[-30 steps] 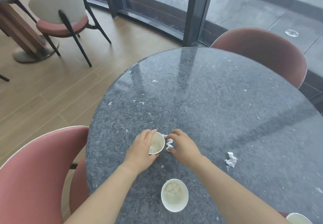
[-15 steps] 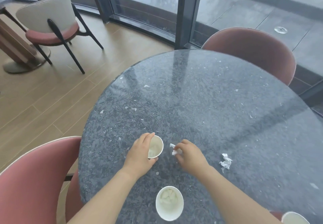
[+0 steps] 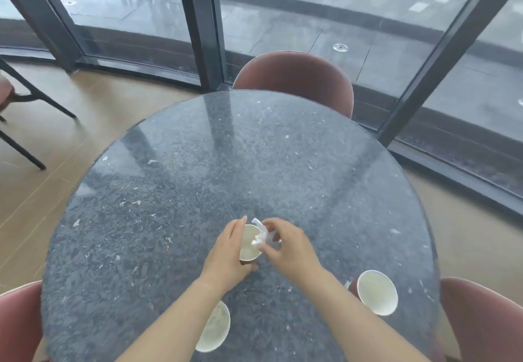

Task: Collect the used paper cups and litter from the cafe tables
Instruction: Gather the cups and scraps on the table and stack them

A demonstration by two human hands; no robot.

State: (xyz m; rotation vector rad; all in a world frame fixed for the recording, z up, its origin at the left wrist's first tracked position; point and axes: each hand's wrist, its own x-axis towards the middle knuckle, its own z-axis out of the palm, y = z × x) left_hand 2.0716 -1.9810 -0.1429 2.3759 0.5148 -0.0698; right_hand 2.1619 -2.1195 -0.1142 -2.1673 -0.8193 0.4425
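Observation:
On the round dark speckled table (image 3: 198, 163), my left hand (image 3: 226, 257) grips a white paper cup (image 3: 249, 245) that stands upright. My right hand (image 3: 285, 245) pinches a crumpled white paper scrap (image 3: 261, 234) right over the cup's mouth. A second paper cup (image 3: 215, 330) stands near the front edge, partly hidden by my left forearm. A third paper cup (image 3: 377, 292) stands to the right of my right forearm.
Pink chairs surround the table: one at the far side (image 3: 294, 78), one at the right (image 3: 486, 322), one at the front left (image 3: 19, 325). Another chair's dark legs (image 3: 25, 124) stand on the wood floor at left. Glass walls with dark frames (image 3: 203, 28) run behind.
My right hand lifted the paper scrap off the table and brought it over the cup held by my left hand. The view swung left, bringing the third cup fully into sight.

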